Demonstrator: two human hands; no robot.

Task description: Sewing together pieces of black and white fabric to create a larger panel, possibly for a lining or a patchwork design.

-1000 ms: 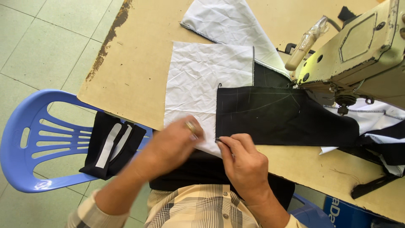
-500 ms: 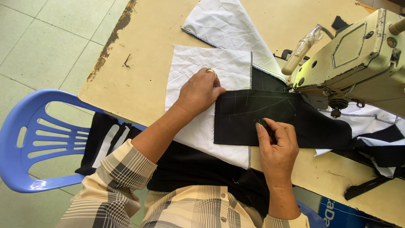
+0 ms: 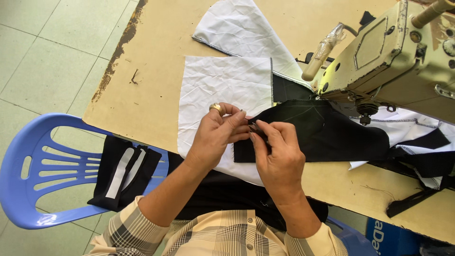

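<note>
Your left hand (image 3: pixel 219 130) and right hand (image 3: pixel 277 151) both pinch the near left corner of the black fabric panel (image 3: pixel 322 135), which lies flat on the tabletop (image 3: pixel 156 57) over white lining fabric (image 3: pixel 222 83), beside the sewing machine (image 3: pixel 398 52). It looks light, limp and thin, so grip edges and corners, not the middle.

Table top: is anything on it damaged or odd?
Yes. The table has worn, chipped facing along its left edge, with dark patches and a small gouge. Both hands, left and right, pinch the black fabric normally.
</note>
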